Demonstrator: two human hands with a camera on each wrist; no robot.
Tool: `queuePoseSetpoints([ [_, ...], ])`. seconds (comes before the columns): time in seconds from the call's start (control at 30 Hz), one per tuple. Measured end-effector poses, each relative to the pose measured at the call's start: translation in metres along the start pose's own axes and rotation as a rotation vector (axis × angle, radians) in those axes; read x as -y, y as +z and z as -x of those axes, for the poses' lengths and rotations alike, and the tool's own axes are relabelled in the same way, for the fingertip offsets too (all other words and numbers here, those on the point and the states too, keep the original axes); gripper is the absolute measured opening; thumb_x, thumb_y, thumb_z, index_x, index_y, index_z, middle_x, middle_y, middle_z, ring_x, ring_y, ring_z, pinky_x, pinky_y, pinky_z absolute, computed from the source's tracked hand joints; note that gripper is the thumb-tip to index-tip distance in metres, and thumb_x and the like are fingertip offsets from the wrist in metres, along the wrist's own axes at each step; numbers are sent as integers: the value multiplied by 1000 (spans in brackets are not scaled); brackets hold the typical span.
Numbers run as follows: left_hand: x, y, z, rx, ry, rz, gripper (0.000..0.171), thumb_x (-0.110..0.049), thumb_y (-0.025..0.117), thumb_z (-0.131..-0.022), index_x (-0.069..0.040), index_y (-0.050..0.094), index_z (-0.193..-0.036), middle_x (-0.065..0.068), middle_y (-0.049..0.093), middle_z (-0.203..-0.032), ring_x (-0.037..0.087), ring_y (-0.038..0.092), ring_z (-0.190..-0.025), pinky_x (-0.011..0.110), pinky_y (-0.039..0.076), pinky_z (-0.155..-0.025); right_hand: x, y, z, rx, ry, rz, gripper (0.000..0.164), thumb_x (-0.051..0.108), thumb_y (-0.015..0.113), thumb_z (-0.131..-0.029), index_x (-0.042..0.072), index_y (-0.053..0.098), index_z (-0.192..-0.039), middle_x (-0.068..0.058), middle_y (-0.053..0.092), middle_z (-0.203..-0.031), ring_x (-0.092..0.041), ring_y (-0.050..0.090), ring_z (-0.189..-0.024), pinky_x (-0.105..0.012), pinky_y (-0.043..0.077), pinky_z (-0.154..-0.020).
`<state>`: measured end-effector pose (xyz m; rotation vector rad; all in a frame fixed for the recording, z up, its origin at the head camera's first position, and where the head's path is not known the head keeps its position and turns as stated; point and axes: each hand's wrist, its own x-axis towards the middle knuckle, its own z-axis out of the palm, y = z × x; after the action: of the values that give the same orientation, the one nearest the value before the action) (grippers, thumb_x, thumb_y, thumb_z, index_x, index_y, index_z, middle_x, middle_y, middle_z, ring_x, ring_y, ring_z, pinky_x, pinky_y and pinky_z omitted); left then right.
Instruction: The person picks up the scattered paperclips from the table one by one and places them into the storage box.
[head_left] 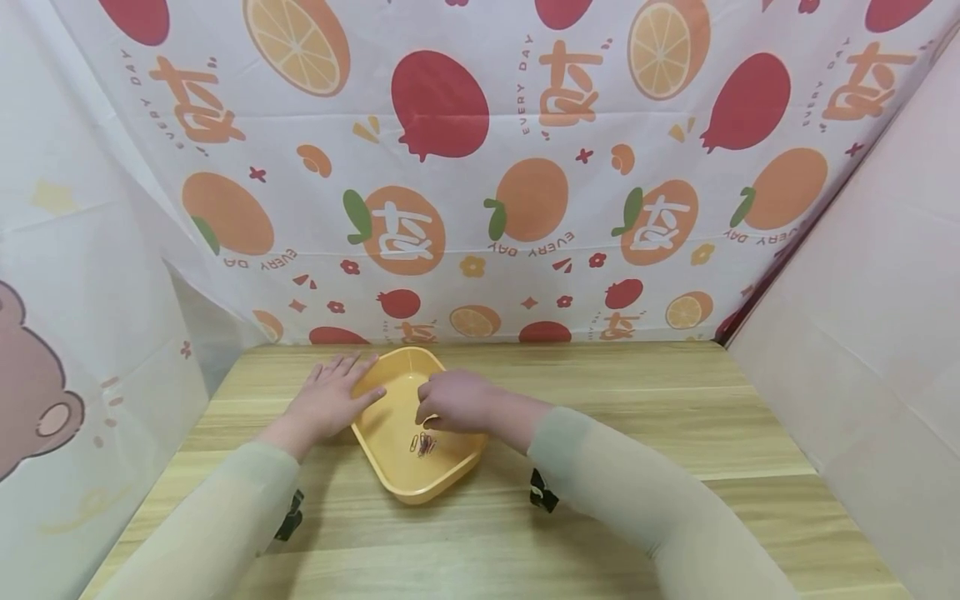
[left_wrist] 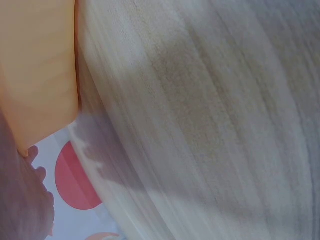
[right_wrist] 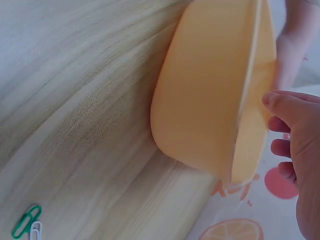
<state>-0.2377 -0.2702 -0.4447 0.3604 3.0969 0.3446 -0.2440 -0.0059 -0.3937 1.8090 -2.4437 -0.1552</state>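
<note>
A yellow plastic tray (head_left: 408, 490) stands on the wooden table, with several small paper clips (head_left: 423, 444) in a loose cluster on its floor. My left hand (head_left: 330, 400) rests on the tray's left rim, fingers spread and thumb reaching over the inside. Above the tray's right side hovers my right hand (head_left: 457, 402), its fingers loosely bent. Between its thumb and fingers (right_wrist: 281, 147) I see nothing held in the right wrist view. The left wrist view shows only part of the left hand (left_wrist: 25, 195) beside the tray's outer wall (left_wrist: 40, 65).
A green paper clip (right_wrist: 26, 221) and a white paper clip (right_wrist: 35, 231) lie on the table outside the tray. Fruit-patterned cloth (head_left: 525, 200) hangs behind the table's far edge, and pale sheets (head_left: 862, 317) flank it. Dark wrist mounts (head_left: 543, 491) sit beneath the sleeves.
</note>
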Motion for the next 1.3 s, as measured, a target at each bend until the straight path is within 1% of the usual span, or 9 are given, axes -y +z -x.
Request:
queuePoseSetpoints([
  [0.17,0,-1,0,5,0,5,75,-61,38,-100,-17,23,-159,22,15,-162,49,11,-147,67,2,-116,-8,-4,17,-68,65,-103,16,26,71,-93,22,79,-106,9,66,-96,-8,59,-91,-20,48,-78],
  [0.3,-1,-3,1,16,-4,12,76,-61,38,-100,-16,23,-159,23,13,-163,49,9,-147,66,1,-116,-15,-5,34,-111,124,-162,16,25,71,-94,22,79,-107,7,66,-96,-8,58,-91,-22,48,-80],
  [0.47,-1,-4,2,19,-8,18,78,-64,35,-100,-15,23,-159,23,13,-163,49,8,-147,66,-1,-116,-23,1,58,-168,191,-171,15,25,72,-93,22,79,-106,6,66,-95,-10,58,-90,-25,50,-81],
  [0.67,-2,-5,1,24,-3,22,80,-67,34,-99,-15,24,-159,23,14,-162,50,9,-146,67,0,-116,-31,18,89,-233,247,-179,13,22,74,-91,19,80,-103,5,67,-92,-11,60,-87,-27,52,-78],
  [0.83,-3,-8,1,21,4,25,76,-61,40,-100,-14,25,-158,24,15,-162,50,10,-146,67,0,-116,-36,34,116,-240,280,-186,14,21,76,-89,16,80,-102,4,68,-91,-13,61,-85,-29,54,-79],
  [1.03,-3,-5,1,16,6,28,81,-68,34,-98,-15,25,-158,23,15,-162,50,10,-146,67,0,-116,-34,52,150,-204,308,-161,13,21,76,-89,16,80,-100,5,67,-91,-13,60,-85,-30,53,-77],
  [1.17,-1,-4,0,19,4,23,82,-70,32,-97,-16,24,-159,23,14,-162,49,9,-147,67,0,-116,-35,66,170,-216,318,-171,9,21,76,-89,17,80,-96,6,66,-90,-12,59,-83,-28,53,-75],
  [1.3,0,-3,-1,18,5,15,83,-70,31,-97,-15,24,-159,23,14,-162,50,9,-147,67,0,-116,-36,75,184,-232,343,-190,8,21,76,-88,18,80,-94,8,66,-88,-11,58,-83,-29,53,-75],
])
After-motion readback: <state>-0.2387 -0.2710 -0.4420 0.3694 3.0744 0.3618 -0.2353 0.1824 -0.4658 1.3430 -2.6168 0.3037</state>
